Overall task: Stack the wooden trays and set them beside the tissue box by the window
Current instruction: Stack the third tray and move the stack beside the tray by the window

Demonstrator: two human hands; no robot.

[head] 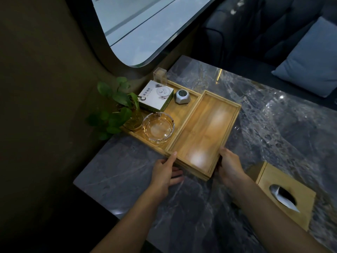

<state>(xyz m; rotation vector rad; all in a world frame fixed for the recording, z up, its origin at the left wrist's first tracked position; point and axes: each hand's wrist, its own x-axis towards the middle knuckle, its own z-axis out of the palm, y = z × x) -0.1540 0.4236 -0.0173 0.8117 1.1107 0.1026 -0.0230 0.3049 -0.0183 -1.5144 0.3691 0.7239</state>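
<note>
Left hand (164,172) and right hand (230,166) pinch the stacked trays' (202,132) near end; long axis runs far-right; tissue box (286,196) lies near-right.

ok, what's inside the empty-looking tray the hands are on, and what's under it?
Inside the top tray: nothing, only bare wood with glare. Under it, the near edge shows at least one more tray layer; its inside is covered. Left hand and right hand grip the near corners.
</note>
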